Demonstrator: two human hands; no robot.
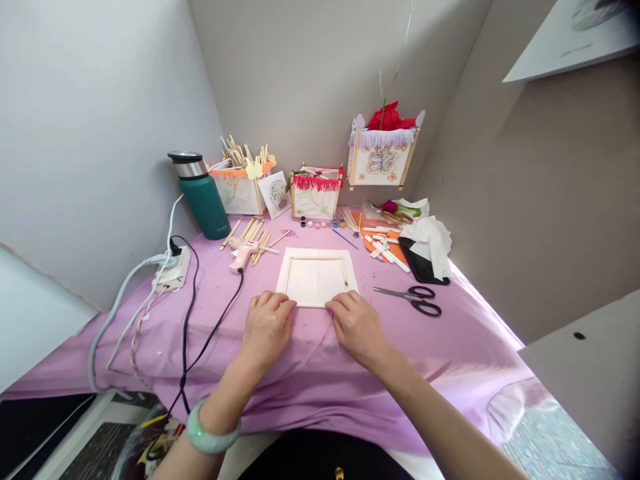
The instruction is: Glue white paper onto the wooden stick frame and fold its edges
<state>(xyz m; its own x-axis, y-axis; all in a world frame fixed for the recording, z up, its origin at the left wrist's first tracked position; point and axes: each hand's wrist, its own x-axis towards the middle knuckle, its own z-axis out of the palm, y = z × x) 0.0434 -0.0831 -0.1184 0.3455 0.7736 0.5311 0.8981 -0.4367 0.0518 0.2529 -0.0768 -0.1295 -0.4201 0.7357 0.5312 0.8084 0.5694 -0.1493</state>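
A white sheet (317, 279), paper or cloth, lies flat on the table with thin wooden sticks (320, 258) forming a rectangle on it. My left hand (269, 325) is closed on the sheet's near left corner, fingertips pressed together. At the near right corner, my right hand (356, 325) pinches the same edge. Between both hands the near edge looks folded over, and its stick is hidden. A pink glue gun (244, 255) rests left of the sheet. To the right lie black-handled scissors (411, 297), blades toward the sheet.
A green bottle (205, 200) stands back left, near a power strip (173, 270) with trailing cords. Decorated boxes (316, 201) line the back, and another lantern-like box (383, 167) hangs at right. A black phone-like slab (425, 265) lies under crumpled white tissue (431, 237).
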